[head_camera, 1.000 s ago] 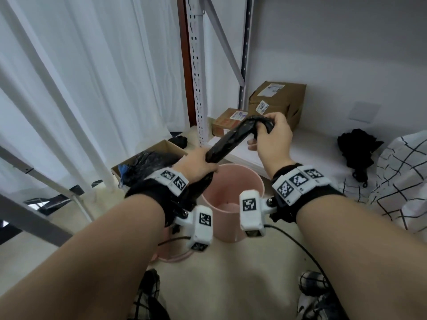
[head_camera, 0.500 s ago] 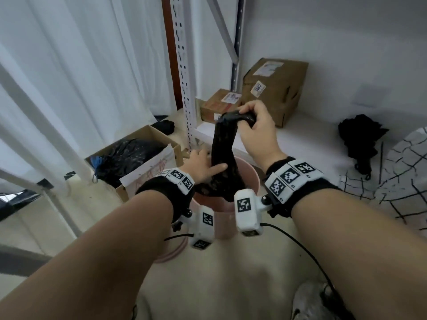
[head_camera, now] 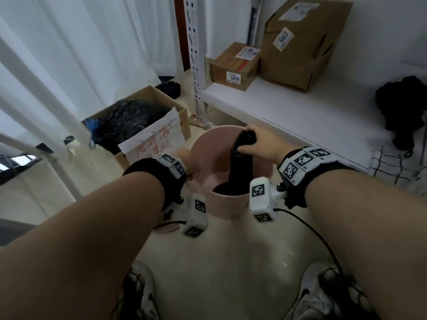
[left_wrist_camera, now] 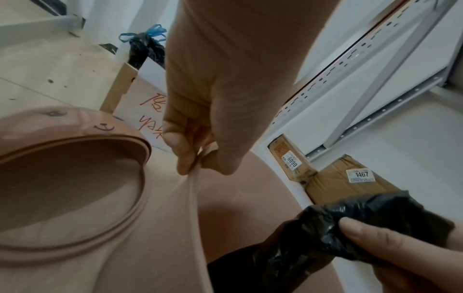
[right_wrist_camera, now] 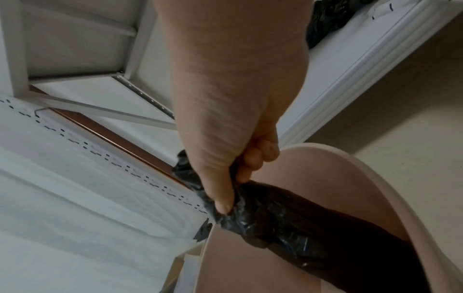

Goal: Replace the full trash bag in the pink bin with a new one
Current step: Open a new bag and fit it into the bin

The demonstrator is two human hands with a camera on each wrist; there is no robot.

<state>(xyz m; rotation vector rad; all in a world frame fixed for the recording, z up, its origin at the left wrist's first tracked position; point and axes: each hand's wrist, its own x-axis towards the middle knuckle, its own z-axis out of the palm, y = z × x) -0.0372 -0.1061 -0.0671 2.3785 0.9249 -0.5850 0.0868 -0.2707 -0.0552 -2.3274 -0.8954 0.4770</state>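
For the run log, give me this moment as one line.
stage: new bag going in | left hand: pinches pink bin rim | right hand: grips bunched black bag, lower end inside bin | bag: not yet spread

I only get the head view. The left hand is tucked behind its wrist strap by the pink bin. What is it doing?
Observer: The left hand pinches the pink bin's rim between thumb and fingers.
Operator: And the right?
Observer: The right hand grips the bunched top of the black bag, thumb pressed on the plastic.
Operator: Anything beside the bin I'm missing?
Observer: A pink lid with a small drawn bear face lies next to it.
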